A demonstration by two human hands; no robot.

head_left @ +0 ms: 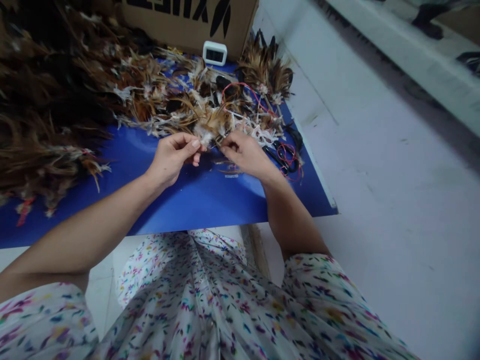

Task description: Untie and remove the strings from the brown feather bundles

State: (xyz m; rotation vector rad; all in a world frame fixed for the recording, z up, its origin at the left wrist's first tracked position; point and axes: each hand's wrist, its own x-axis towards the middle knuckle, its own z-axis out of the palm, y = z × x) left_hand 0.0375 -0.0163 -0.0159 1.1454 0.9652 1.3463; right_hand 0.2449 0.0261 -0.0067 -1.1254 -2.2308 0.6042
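My left hand [173, 156] pinches a fluffy brown feather [204, 134] by its pale downy end, thumb against fingertips. Close by on the right, my right hand [245, 154] has its fingers curled and pressed together at the same feather's edge; what lies between those fingertips is hidden. Both hands hover just over the front part of the blue table [202, 200]. A few loose feather bits [227, 167] lie on the table beneath them.
Brown feather bundles [48, 125] heap up on the left. Behind are a cardboard box [180, 30], a small white digital clock [215, 53] and a feather bunch [266, 67]. Red cord [287, 154] lies over a black-handled tool [275, 159]. A wall [375, 175] borders the right side.
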